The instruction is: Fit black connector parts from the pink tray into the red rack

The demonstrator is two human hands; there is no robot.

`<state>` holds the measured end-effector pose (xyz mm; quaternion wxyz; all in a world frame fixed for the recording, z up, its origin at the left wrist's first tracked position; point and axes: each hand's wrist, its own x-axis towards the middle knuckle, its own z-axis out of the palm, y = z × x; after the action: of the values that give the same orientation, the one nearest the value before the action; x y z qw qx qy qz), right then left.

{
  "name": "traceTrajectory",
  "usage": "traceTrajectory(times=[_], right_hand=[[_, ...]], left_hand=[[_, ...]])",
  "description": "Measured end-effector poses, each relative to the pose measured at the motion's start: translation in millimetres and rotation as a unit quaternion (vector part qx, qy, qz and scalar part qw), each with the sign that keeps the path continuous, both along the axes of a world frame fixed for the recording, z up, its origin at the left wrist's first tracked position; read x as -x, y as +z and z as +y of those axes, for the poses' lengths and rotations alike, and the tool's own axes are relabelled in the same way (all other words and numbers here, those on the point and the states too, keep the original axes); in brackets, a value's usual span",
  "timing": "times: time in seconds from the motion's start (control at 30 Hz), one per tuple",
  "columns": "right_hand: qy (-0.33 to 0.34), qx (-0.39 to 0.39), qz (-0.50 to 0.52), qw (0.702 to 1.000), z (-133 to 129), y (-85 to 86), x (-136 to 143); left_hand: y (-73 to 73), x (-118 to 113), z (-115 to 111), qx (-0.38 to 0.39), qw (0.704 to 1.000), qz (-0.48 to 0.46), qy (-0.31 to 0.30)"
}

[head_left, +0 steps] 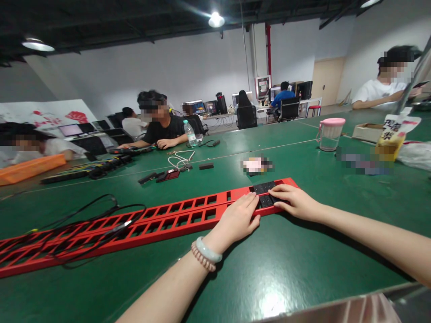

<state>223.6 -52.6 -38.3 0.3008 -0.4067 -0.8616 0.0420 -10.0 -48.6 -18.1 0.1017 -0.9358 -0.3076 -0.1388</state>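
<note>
A long red frame [198, 208] with two rows of rectangular openings lies across the green table. Several black socket-like modules [264, 187] sit in the openings at its right end. My left hand [237, 217], with a pale bangle and a beaded bracelet at the wrist, rests flat on the frame, fingertips beside the modules. Over the right end is my right hand [296, 202], thumb and fingers on either side of a black module that they partly hide. Black cables [114, 229] with a connector lie over the frame's left part.
Beyond the frame lie small dark parts [168, 175] and a white cable [182, 159]. A pink-lidged cup [329, 137], a carton [367, 132] and a drink pouch [392, 139] stand at the right. Across the table, a person in black [168, 128] sits by a water bottle [190, 134].
</note>
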Motion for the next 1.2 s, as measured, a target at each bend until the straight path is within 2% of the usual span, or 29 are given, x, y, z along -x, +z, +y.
traceTrajectory(times=[0.53,0.8,1.2], right_hand=[[-0.005,-0.019,-0.006,1.0,2.0,-0.7,0.2],[-0.016,-0.011,0.043,0.999,-0.7,-1.9,-0.2],[0.005,-0.016,0.035,0.999,-1.8,1.1,-1.8]], left_hand=[[-0.2,-2.1,0.8,0.001,1.0,0.012,0.003],[0.0,-3.0,0.3,0.008,1.0,0.008,0.002],[-0.8,-3.4,0.5,0.012,1.0,0.006,0.004]])
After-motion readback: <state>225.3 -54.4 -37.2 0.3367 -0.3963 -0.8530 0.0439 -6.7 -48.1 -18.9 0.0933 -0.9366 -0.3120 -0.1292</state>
